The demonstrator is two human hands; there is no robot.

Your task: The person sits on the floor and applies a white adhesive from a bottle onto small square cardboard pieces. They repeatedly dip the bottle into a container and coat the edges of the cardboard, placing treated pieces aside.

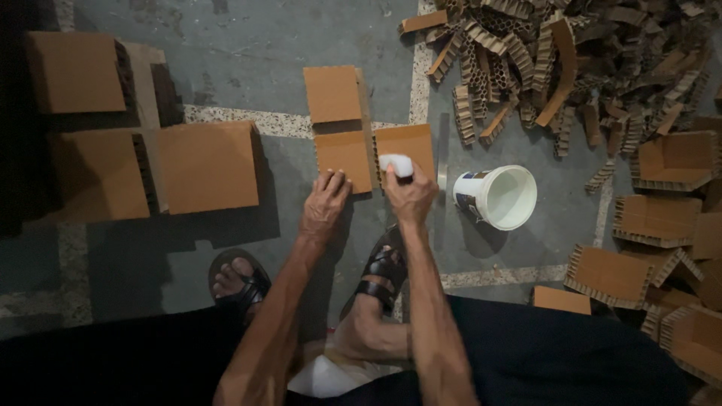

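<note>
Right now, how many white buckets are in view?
1: the white bucket lies tipped on the floor just right of the right hand. The cardboard pile could hide others.

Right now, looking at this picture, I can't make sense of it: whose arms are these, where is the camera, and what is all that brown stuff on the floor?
There is no machine here. The camera sits on a person's head and looks down, so you see their own arms, knees and sandalled feet from above. They sit low over a grey concrete floor.

The left hand presses flat on a brown cardboard piece with a honeycomb edge. The right hand grips a small white sponge-like pad against the neighbouring cardboard piece. A third piece lies just beyond them.

Beside the right hand, a white bucket lies tipped on its side. At upper right is a heap of cardboard offcuts, at far right some cardboard corner pieces, and at left larger cardboard blocks.
</note>
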